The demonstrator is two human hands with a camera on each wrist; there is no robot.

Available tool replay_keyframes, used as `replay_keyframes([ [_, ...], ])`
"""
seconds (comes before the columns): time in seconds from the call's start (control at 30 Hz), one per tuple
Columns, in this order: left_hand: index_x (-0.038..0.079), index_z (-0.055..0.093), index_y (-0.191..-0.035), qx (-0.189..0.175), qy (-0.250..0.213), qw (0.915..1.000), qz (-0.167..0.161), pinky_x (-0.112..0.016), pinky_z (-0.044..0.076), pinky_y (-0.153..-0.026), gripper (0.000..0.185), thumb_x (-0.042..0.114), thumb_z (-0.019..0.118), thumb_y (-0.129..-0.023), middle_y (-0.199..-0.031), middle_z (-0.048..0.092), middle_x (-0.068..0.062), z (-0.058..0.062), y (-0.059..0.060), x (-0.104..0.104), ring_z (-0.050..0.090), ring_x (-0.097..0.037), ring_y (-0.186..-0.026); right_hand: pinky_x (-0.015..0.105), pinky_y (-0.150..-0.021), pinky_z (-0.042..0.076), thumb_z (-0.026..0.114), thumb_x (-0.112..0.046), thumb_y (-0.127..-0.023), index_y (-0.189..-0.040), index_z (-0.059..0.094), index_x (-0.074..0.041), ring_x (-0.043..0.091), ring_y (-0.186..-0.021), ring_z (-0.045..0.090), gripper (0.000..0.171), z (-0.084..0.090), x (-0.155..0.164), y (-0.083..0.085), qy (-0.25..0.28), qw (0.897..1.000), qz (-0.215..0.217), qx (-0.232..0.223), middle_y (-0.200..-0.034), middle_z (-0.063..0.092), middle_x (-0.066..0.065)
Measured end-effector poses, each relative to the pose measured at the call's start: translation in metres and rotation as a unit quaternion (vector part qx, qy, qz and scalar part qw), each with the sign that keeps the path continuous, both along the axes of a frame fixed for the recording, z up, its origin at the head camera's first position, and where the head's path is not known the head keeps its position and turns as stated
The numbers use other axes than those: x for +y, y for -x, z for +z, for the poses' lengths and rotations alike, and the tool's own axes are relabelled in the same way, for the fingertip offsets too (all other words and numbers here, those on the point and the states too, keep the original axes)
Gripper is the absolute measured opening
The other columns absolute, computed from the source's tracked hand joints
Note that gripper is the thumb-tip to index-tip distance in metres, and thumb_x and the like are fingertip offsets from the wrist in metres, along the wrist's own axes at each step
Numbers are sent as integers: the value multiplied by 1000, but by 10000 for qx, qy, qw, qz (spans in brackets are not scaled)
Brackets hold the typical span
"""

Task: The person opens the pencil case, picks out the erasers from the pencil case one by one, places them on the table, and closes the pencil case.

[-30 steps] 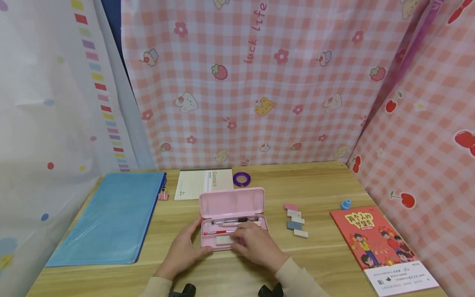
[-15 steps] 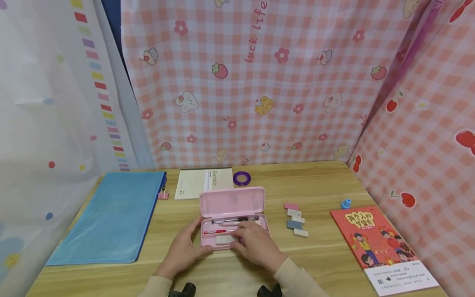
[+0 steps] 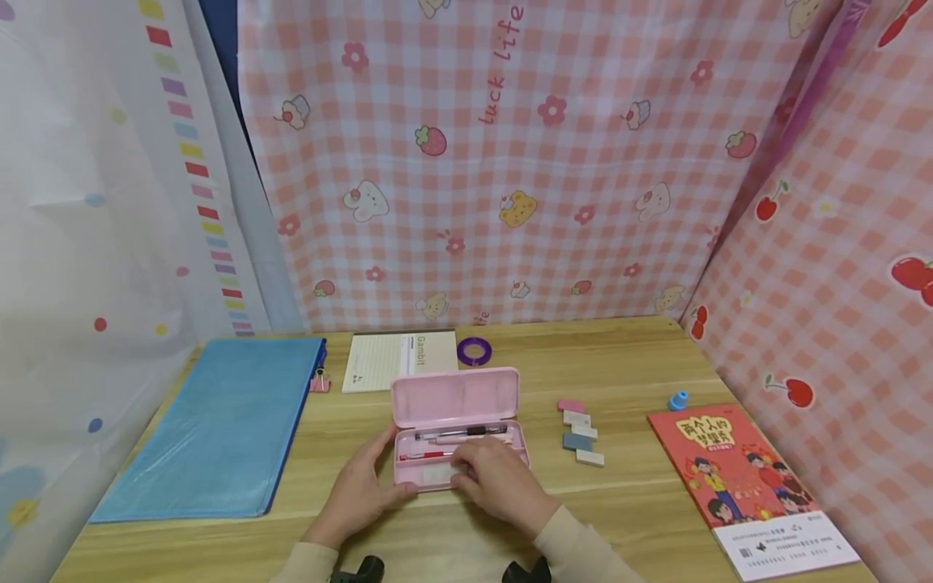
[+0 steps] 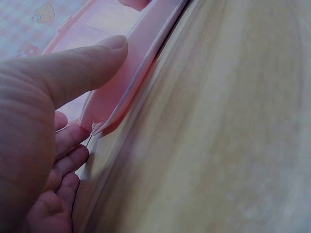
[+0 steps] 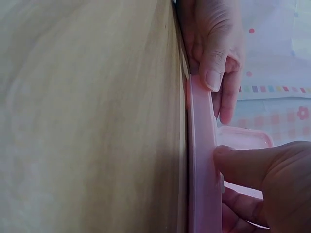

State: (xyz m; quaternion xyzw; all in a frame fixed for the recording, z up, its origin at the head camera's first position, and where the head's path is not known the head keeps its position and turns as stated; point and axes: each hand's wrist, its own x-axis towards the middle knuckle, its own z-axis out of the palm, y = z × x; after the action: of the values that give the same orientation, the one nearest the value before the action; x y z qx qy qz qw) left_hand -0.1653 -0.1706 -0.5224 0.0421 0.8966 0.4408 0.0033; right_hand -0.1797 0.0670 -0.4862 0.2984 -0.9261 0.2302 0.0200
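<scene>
A pink pencil case (image 3: 455,398) lies with its lid raised, long side toward me. My left hand (image 3: 360,490) grips its left end, thumb over the front rim and fingers round the side; the left wrist view shows the thumb (image 4: 104,58) there. At the front compartment, my right hand (image 3: 503,486) has curled fingers and pinches the right end of a white eraser (image 3: 437,473). In the right wrist view its thumb (image 5: 238,162) touches the front wall. A black-gripped pen (image 3: 481,431), a pale pink pen and a red pen (image 3: 423,457) lie behind the eraser, partly covered by the fingers.
Several erasers (image 3: 578,442) form a staggered row right of the case. A red book (image 3: 736,461) and a small blue cone (image 3: 679,401) are farther right. Behind stand a notebook (image 3: 375,364) and purple tape roll (image 3: 475,351). A blue folder (image 3: 219,429) and pink binder clip (image 3: 320,383) are left.
The white eraser sits lower and flatter in the front compartment, and my right hand has shifted very slightly left. The left hand and case stay in place.
</scene>
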Motion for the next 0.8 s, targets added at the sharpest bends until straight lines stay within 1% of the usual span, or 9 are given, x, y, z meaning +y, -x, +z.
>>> replay_keyframes([
  [0.17,17,36,-149,-55,-14,10000,23,-55,27,-112,104,50,85,-64,-151,38,-8,1,0,0,32,-34,-138,25,-72,49,74,-26,-84,-95,70,-19,4,-77,52,14,-2,0,2,157,9999,22,-56,-87,61,-11],
  [0.33,19,36,-149,-105,-51,9999,29,-55,27,-112,103,49,85,-64,-151,38,-7,1,0,1,32,-33,-138,21,-68,47,73,-22,-85,-99,71,-19,3,-75,50,14,-3,1,5,285,9991,285,-145,-87,58,-12],
  [0.43,21,36,-150,-108,-56,9999,22,-55,27,-112,103,48,86,-64,-151,37,-6,1,1,1,32,-32,-139,21,-71,49,71,-21,-86,-100,72,-18,3,-78,51,14,-3,1,6,297,9985,426,-183,-89,60,-12],
  [0.57,21,34,-150,-87,-66,9999,-4,-55,26,-112,103,46,86,-64,-152,37,-6,0,1,0,32,-32,-139,24,-77,51,69,-20,-88,-100,72,-19,3,-84,56,13,-3,1,6,310,9983,466,-191,-93,65,-11],
  [0.63,21,34,-150,-71,-65,10000,-17,-56,26,-112,104,48,85,-64,-152,37,-7,1,1,0,32,-33,-139,27,-82,51,68,-21,-89,-101,72,-19,4,-89,57,13,0,2,5,349,9984,428,-120,-96,66,-11],
  [0.73,21,34,-150,-86,-37,10000,-14,-56,26,-112,104,50,85,-64,-152,37,-7,1,2,0,32,-33,-139,28,-83,51,66,-21,-91,-101,72,-21,5,-92,57,12,5,9,3,525,9982,288,-38,-98,65,-12],
  [0.8,20,34,-150,-97,-14,10000,-4,-56,26,-112,105,50,85,-64,-152,37,-6,2,2,1,32,-33,-139,27,-82,51,65,-21,-92,-102,71,-21,5,-91,56,11,11,19,1,690,9975,178,-32,-97,63,-12],
])
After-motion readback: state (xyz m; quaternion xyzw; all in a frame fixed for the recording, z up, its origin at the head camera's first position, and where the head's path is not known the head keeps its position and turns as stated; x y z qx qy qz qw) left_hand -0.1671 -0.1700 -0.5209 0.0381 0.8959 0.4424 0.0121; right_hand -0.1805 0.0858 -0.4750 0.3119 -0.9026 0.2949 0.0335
